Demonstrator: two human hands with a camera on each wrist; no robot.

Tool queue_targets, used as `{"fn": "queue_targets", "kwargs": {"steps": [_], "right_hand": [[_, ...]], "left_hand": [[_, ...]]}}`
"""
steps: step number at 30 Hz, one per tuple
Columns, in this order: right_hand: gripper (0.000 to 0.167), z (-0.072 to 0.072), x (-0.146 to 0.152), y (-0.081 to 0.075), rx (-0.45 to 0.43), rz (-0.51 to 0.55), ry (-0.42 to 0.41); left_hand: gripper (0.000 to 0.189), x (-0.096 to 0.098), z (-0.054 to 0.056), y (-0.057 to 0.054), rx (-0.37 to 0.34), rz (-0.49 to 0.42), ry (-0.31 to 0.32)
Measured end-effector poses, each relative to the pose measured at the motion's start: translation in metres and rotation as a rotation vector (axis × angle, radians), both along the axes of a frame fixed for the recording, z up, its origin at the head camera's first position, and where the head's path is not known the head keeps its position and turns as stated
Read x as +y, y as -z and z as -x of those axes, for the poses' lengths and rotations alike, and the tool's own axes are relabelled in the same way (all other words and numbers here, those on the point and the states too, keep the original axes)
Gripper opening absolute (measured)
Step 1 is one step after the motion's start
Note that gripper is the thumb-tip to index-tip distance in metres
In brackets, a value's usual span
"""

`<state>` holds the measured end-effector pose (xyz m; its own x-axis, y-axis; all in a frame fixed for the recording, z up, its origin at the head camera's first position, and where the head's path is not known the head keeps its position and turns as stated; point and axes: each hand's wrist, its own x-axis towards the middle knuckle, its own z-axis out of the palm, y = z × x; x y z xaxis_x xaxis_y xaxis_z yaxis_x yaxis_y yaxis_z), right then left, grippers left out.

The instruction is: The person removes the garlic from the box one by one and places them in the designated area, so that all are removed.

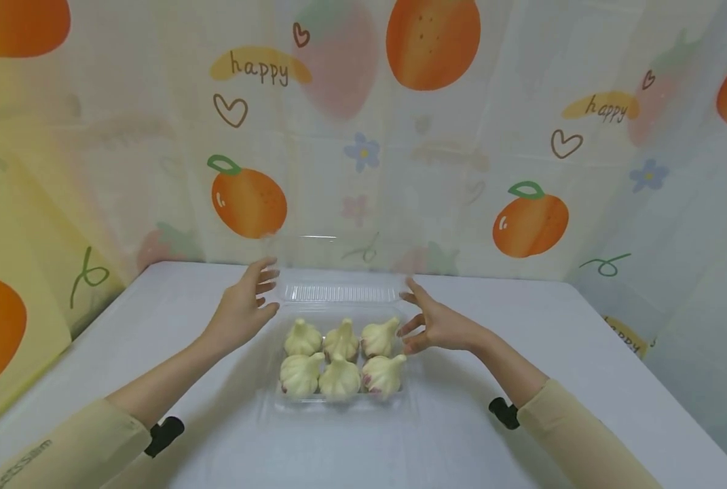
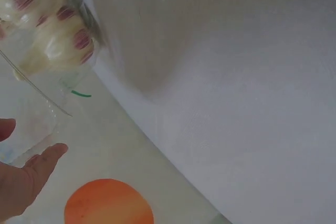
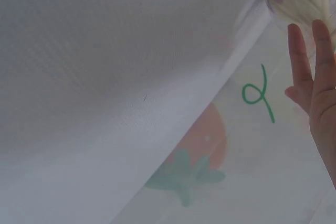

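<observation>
Several pale garlic bulbs [image 1: 340, 377] sit in two rows in a clear plastic box [image 1: 271, 406]. The box's transparent lid [image 1: 341, 293] stands raised at the back, with a ridged strip along its lower part. Beside the lid's left side is my left hand [image 1: 241, 305], its fingers spread and relaxed. My right hand [image 1: 439, 322] is at the right side, fingers apart near the lid and the back right bulb. Whether either hand touches the plastic cannot be told. The left wrist view shows purple-streaked bulbs [image 2: 58, 45] above the fingers; in the right wrist view, two fingers [image 3: 298, 51] extend toward a bulb.
The box stands on a white-covered table [image 1: 186, 305]. A curtain [image 1: 314, 170] printed with oranges, hearts and the word "happy" hangs behind the table's back edge. Yellow fabric [image 1: 27, 224] hangs at the left.
</observation>
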<state>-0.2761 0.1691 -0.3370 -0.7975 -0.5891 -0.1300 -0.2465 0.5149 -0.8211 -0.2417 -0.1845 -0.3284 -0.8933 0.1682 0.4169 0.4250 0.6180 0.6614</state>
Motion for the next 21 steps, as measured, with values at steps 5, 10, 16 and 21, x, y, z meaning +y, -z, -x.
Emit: {"fn": "queue_targets", "kwargs": {"steps": [5, 10, 16, 21], "right_hand": [[0.128, 0.000, 0.001, -0.001, -0.005, 0.007, -0.006], [0.129, 0.000, 0.001, 0.001, -0.016, 0.020, -0.001], [0.127, -0.001, 0.000, 0.000, -0.010, 0.033, -0.003], [0.118, -0.001, -0.001, 0.000, 0.011, 0.011, -0.012]], "left_hand": [[0.069, -0.001, 0.009, 0.006, -0.094, -0.067, 0.034], [0.083, -0.002, 0.016, 0.010, -0.184, -0.098, 0.073], [0.094, -0.003, 0.024, 0.014, -0.260, -0.104, 0.100], [0.091, -0.005, 0.030, 0.020, -0.343, -0.159, 0.127]]}}
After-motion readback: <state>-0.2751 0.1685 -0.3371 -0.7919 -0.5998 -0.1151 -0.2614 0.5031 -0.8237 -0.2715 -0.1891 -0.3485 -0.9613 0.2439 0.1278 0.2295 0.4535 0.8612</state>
